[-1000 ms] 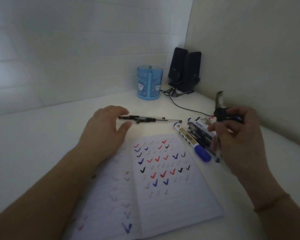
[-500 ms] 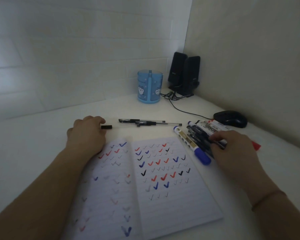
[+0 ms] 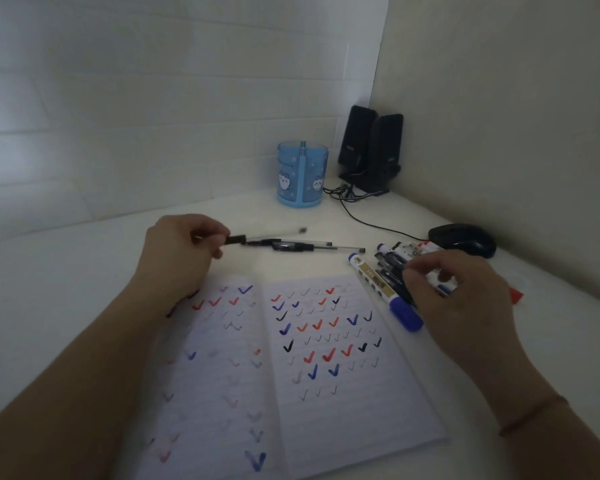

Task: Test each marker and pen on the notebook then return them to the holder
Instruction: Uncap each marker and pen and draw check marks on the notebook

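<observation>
The open notebook (image 3: 326,358), full of red, blue and black ticks, lies in front of me. My left hand (image 3: 181,254) hovers over its top left corner, fingers pinched on the black end (image 3: 234,239) of what looks like a thin clear pen. Two more pens (image 3: 291,244) lie on the desk just to its right. My right hand (image 3: 465,306) rests on the pile of markers (image 3: 395,252) beside the notebook, with thumb and fingers closed around a white marker (image 3: 442,280). A blue-capped marker (image 3: 385,289) lies at the pile's left edge. The blue holder (image 3: 302,174) stands at the back.
Two black speakers (image 3: 371,150) stand in the corner, and their cable (image 3: 368,220) runs across the desk towards a black mouse (image 3: 461,239). A small red piece (image 3: 515,294) lies right of my right hand. Walls close in behind and on the right.
My left hand has lifted off the desk with the black pen end pinched in it. My right hand has curled its fingers around a white marker in the pile.
</observation>
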A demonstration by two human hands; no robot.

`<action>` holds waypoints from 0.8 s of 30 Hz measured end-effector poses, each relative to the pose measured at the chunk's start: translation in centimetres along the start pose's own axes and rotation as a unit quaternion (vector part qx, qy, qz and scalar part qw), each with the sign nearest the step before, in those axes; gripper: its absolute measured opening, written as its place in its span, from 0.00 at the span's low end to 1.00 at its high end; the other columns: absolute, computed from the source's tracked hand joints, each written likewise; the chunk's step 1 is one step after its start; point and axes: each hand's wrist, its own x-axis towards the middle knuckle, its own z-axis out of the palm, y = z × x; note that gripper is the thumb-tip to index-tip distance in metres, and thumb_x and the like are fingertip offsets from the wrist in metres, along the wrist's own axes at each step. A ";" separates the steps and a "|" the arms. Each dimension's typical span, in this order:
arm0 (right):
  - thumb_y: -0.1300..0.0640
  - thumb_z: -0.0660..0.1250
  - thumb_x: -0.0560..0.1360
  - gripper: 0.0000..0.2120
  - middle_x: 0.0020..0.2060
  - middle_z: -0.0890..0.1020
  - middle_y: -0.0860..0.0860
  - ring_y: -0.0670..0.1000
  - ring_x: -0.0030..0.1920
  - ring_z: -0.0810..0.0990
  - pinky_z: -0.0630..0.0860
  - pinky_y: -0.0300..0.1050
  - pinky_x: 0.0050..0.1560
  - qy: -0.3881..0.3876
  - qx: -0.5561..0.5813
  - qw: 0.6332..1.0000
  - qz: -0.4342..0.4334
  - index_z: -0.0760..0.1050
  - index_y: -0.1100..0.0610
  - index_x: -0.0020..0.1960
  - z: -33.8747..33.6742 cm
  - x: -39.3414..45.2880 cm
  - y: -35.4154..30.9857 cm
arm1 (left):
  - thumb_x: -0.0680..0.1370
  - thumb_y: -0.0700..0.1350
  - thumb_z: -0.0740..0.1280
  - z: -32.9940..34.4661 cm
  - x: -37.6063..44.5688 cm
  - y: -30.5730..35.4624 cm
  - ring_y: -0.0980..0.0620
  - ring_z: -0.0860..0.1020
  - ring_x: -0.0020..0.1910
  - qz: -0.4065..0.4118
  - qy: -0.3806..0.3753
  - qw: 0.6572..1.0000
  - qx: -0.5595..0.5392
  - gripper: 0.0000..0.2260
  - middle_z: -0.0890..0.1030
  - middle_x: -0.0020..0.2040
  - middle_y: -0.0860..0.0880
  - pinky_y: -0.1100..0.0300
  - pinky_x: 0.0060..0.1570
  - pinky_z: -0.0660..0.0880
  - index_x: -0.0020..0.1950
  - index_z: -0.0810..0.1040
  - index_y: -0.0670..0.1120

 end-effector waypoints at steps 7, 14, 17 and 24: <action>0.44 0.70 0.67 0.14 0.43 0.82 0.43 0.47 0.39 0.81 0.80 0.40 0.39 -0.195 0.264 0.943 -0.046 0.76 0.44 0.52 -0.1 -1.1 -1.8 | 0.73 0.38 0.70 0.9 -5.2 6.1 0.47 0.80 0.35 0.138 -0.219 0.954 -0.150 0.10 0.83 0.33 0.51 0.50 0.43 0.77 0.42 0.82 0.54; 0.55 0.70 0.62 0.05 0.26 0.73 0.49 0.47 0.27 0.69 0.70 0.36 0.29 -0.217 0.439 0.872 0.002 0.74 0.51 0.34 0.2 -0.9 -1.1 | 0.72 0.44 0.72 1.9 -5.9 5.7 0.59 0.82 0.41 0.146 -0.297 0.935 -0.126 0.07 0.84 0.40 0.56 0.63 0.48 0.78 0.45 0.81 0.56; 0.57 0.69 0.60 0.04 0.23 0.69 0.51 0.48 0.22 0.66 0.67 0.38 0.24 -0.253 0.491 0.830 0.068 0.74 0.53 0.33 0.0 -0.9 -0.9 | 0.75 0.50 0.69 2.1 -5.4 4.9 0.64 0.78 0.46 0.174 -0.290 0.941 0.002 0.04 0.82 0.44 0.60 0.70 0.48 0.74 0.48 0.79 0.59; 0.50 0.73 0.69 0.10 0.26 0.81 0.53 0.50 0.24 0.77 0.73 0.45 0.26 -0.369 0.320 0.873 -0.003 0.79 0.56 0.37 0.4 -1.8 -2.5 | 0.74 0.57 0.67 3.0 -4.6 2.8 0.57 0.69 0.59 0.246 -0.290 0.907 0.183 0.15 0.75 0.58 0.58 0.57 0.62 0.68 0.60 0.75 0.56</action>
